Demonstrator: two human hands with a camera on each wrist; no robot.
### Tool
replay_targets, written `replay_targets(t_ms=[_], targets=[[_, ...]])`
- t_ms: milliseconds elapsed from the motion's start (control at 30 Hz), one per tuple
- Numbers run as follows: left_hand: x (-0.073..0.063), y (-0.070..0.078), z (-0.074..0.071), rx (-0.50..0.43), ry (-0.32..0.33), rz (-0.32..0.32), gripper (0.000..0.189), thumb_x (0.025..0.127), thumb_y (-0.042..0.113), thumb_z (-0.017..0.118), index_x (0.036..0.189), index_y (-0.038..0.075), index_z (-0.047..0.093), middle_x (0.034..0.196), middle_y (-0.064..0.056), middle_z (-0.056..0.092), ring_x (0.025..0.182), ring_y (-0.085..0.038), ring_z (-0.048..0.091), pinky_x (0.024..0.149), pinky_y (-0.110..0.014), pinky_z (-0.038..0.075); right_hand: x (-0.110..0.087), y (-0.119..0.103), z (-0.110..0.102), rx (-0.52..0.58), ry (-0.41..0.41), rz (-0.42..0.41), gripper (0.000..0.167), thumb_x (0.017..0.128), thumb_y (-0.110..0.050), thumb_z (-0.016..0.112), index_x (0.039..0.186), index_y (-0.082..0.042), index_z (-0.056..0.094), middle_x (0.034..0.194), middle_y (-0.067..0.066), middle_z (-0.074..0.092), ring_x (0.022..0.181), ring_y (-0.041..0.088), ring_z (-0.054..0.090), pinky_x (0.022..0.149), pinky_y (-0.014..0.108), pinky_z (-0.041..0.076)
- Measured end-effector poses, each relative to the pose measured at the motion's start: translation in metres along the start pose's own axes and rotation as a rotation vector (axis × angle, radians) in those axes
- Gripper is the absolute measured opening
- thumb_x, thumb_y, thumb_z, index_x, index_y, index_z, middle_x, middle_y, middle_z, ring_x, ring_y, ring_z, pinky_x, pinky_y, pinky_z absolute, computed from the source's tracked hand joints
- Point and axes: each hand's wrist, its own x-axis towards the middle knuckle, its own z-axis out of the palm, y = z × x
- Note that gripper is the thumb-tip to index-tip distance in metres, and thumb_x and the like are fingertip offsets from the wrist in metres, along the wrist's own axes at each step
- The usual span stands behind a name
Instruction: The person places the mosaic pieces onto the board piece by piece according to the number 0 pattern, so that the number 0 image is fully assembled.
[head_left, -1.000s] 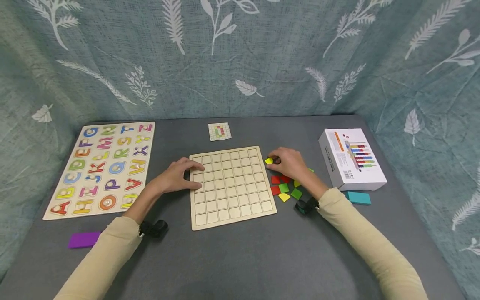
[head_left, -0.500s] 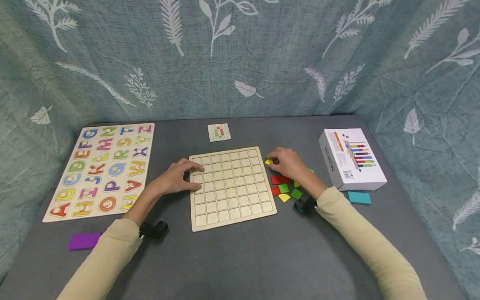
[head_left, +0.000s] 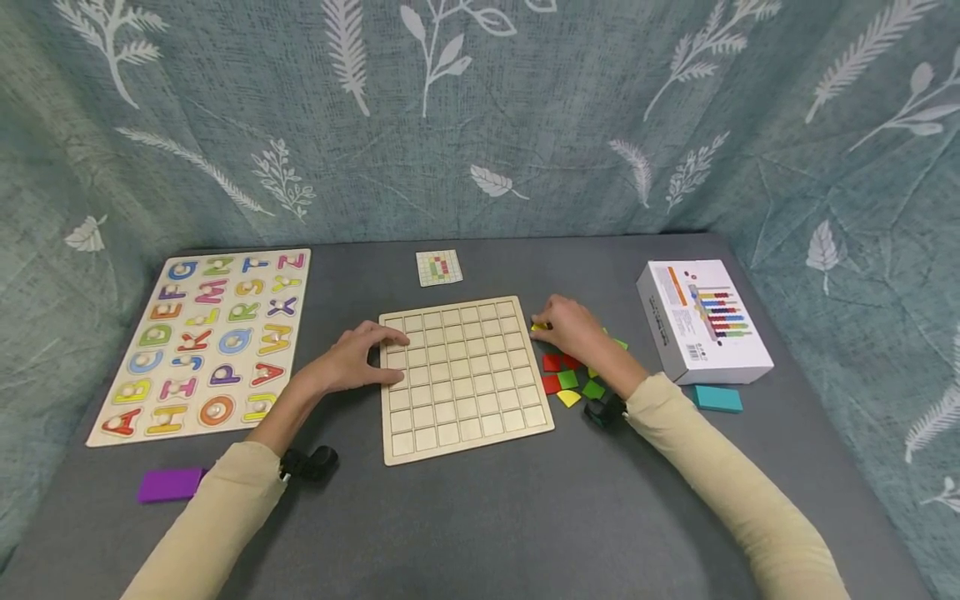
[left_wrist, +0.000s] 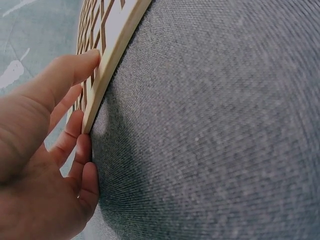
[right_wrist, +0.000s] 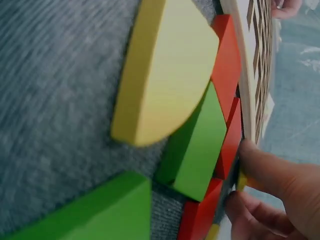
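Note:
A square wooden board with a grid of shallow square recesses lies in the middle of the table. My left hand rests at its left side, thumb and index finger on the top face. In the left wrist view the other fingers lie loosely beside the board's edge. Just off the board's right side, my right hand pinches a small yellow tile between thumb and fingers, which hide most of it. Below that hand lie red tiles, green tiles and a yellow quarter-round tile.
A small pattern card lies behind the board. To the left are an alphabet puzzle board and a purple block. A white box with an abacus picture and a teal block stand at the right.
My right hand has turned slightly over the yellow tile, so less of the tile shows. My left hand keeps its place on the board.

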Motion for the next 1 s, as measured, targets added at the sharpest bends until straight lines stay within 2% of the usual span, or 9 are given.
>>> replay_targets(t_ms=[267, 367, 467, 667, 1000], targets=[[0.001, 0.0, 0.001, -0.003, -0.008, -0.012, 0.051, 0.087, 0.025, 0.073, 0.131, 0.008, 0.055, 0.126, -0.019, 0.045, 0.111, -0.033, 0.041, 0.092, -0.055, 0.031, 0.004, 0.005, 0.0, 0.038, 0.081, -0.041, 0.027, 0.086, -0.019, 0.073, 0.106, 0.0, 0.074, 0.09, 0.015, 0.066, 0.072, 0.021, 0.058, 0.058, 0.027, 0.042], [0.0, 0.0, 0.001, -0.006, -0.01, -0.008, 0.051, 0.087, 0.025, 0.072, 0.132, 0.007, 0.055, 0.125, -0.02, 0.045, 0.111, -0.032, 0.041, 0.092, -0.055, 0.031, 0.005, 0.008, -0.004, 0.098, 0.125, -0.059, 0.027, 0.086, -0.017, 0.074, 0.106, 0.002, 0.073, 0.086, 0.016, 0.065, 0.071, 0.022, 0.056, 0.061, 0.029, 0.042], [0.0, 0.0, 0.0, -0.007, -0.008, -0.01, 0.051, 0.088, 0.024, 0.072, 0.132, 0.007, 0.054, 0.125, -0.02, 0.045, 0.11, -0.033, 0.041, 0.092, -0.055, 0.03, 0.006, 0.008, -0.007, 0.17, 0.151, -0.074, 0.029, 0.087, -0.015, 0.072, 0.111, 0.003, 0.071, 0.09, 0.016, 0.063, 0.074, 0.023, 0.055, 0.065, 0.032, 0.043], [-0.001, 0.0, -0.001, -0.008, -0.004, -0.016, 0.05, 0.087, 0.024, 0.072, 0.131, 0.007, 0.054, 0.125, -0.02, 0.045, 0.11, -0.033, 0.04, 0.092, -0.055, 0.031, 0.01, -0.007, -0.01, 0.289, 0.137, -0.138, 0.032, 0.089, -0.012, 0.07, 0.117, 0.002, 0.067, 0.102, 0.016, 0.061, 0.085, 0.025, 0.059, 0.074, 0.036, 0.05], [-0.001, 0.001, 0.0, -0.012, -0.008, -0.023, 0.05, 0.088, 0.024, 0.072, 0.131, 0.007, 0.055, 0.124, -0.019, 0.045, 0.11, -0.032, 0.04, 0.091, -0.054, 0.031, 0.025, -0.029, -0.002, 0.366, 0.107, -0.241, 0.029, 0.089, -0.009, 0.069, 0.117, -0.001, 0.068, 0.109, 0.015, 0.062, 0.094, 0.025, 0.062, 0.077, 0.034, 0.054]])
